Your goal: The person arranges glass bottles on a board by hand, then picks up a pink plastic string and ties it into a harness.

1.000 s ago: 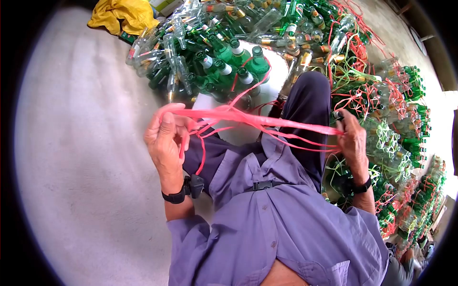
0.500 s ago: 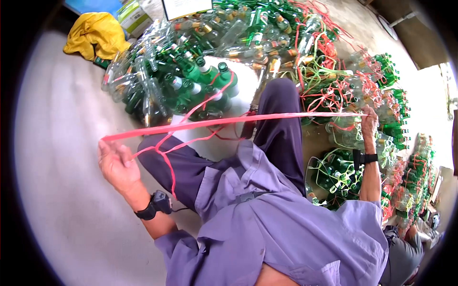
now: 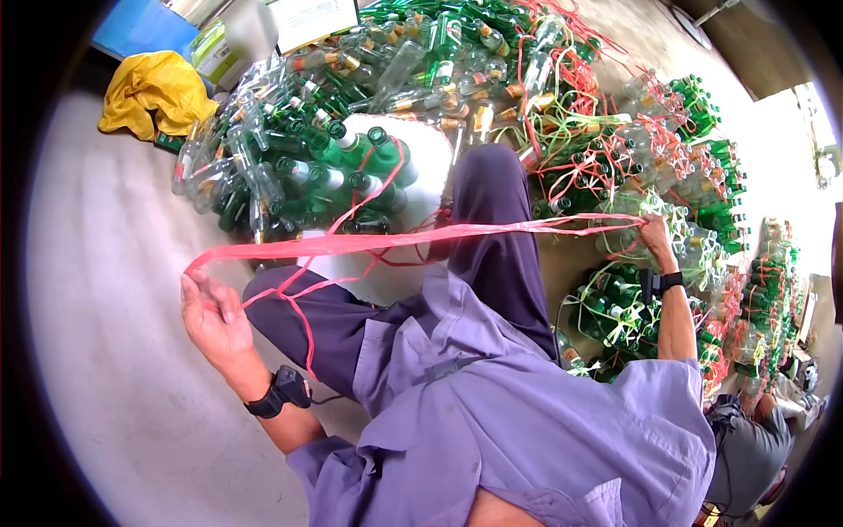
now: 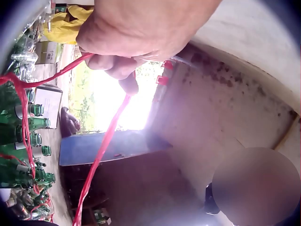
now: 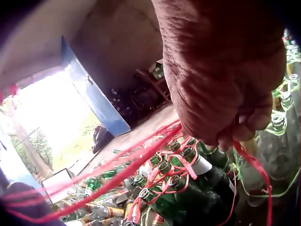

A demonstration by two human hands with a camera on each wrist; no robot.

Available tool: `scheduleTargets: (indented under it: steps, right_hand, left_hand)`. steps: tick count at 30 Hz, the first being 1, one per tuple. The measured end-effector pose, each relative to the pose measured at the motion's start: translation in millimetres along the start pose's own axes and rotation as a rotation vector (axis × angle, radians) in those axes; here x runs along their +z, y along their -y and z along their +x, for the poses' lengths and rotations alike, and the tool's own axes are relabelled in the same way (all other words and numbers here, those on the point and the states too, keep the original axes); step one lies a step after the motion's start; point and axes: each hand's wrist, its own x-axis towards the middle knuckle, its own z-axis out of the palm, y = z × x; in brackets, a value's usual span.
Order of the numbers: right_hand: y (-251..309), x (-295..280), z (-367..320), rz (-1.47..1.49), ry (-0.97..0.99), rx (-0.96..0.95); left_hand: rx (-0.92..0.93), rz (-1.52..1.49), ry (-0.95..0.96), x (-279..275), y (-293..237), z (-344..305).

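Note:
Red plastic strands [image 3: 421, 235] stretch across the lap between the two hands. The left hand [image 3: 213, 318], out at the left, pinches their end; in the left wrist view that hand [image 4: 136, 33] has one strand leaving its curled fingers downward and another toward the bottles. At the right, the right hand [image 3: 656, 239] grips the other end; in the right wrist view its curled fingers [image 5: 249, 125] hold the strands, with a short tail hanging below. A knotted branch [image 3: 299, 303] hangs near the left hand. One strand loops up around green bottles [image 3: 384, 158] on a white board [image 3: 428, 158].
Loose bottles [image 3: 399, 75] heap behind the board, with a yellow bag [image 3: 156, 92] at the back left. Bundles of bottles tied with red and green strands [image 3: 615, 303] stand along the right. Another person [image 3: 746, 452] is at the lower right.
The hands have moved from close together to far apart, drawing the strands out wide. Since half a second ago the strands have slackened slightly and separated near the right hand. The head view has shifted.

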Motion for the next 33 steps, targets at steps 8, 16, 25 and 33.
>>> scheduleTargets:
  steps: [8,16,25,33]
  right_hand:
    - [102,-49,-20,0.402,0.452,0.034]
    - [146,-72,-39,1.0,0.67,0.073]
    - [145,-55,-44,1.109,0.699,0.116]
    - [133,-52,-48,1.428,0.655,0.131]
  left_hand:
    - [-0.021,0.039,-0.02,-5,4,0]
    - [-0.003,0.135,-0.134,-19,6,3]
    - [-0.043,0.227,-0.2,-21,13,1]
    - [-0.04,0.305,-0.223,-16,15,0]
